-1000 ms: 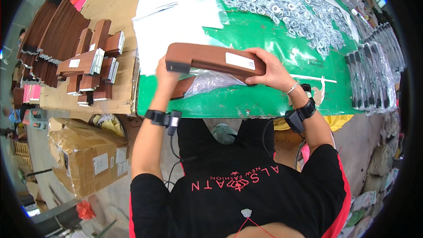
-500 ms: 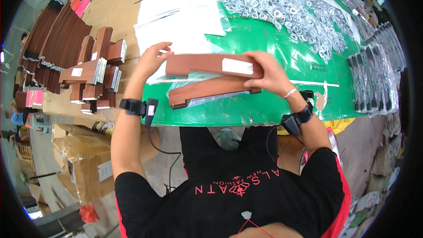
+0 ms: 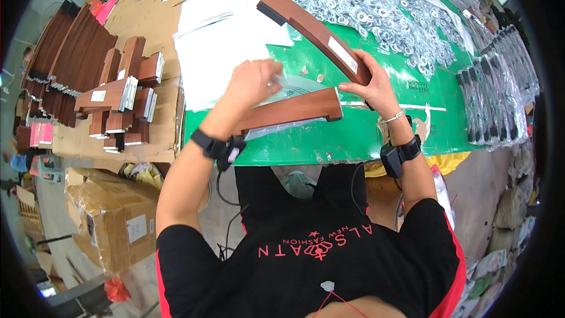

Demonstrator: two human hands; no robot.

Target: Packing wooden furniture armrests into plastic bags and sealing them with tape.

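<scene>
My right hand [image 3: 375, 85] grips one end of a reddish-brown wood-look bar [image 3: 326, 40] with a white label and a dark far end. The bar is raised and slants up to the left. My left hand [image 3: 254, 80] has its fingers curled together at the edge of a clear plastic bag [image 3: 300, 86], which it seems to pinch. A second reddish-brown bar [image 3: 294, 110] lies below on the table, with clear plastic under its near edge. My left wrist hides part of its left end.
White sheets or sleeves [image 3: 215, 53] cover the green table [image 3: 276, 152] at left. A heap of bagged metal rings [image 3: 376, 15] lies at the back, packed dark parts [image 3: 494, 103] at right. Stacked brown bars [image 3: 73, 62] stand on cardboard at left. A taped carton [image 3: 112, 218] sits below.
The labelled bar has swung from level to a steep slant, its left end going up and away. My left hand has moved right and closed at the plastic, off the bar's left end.
</scene>
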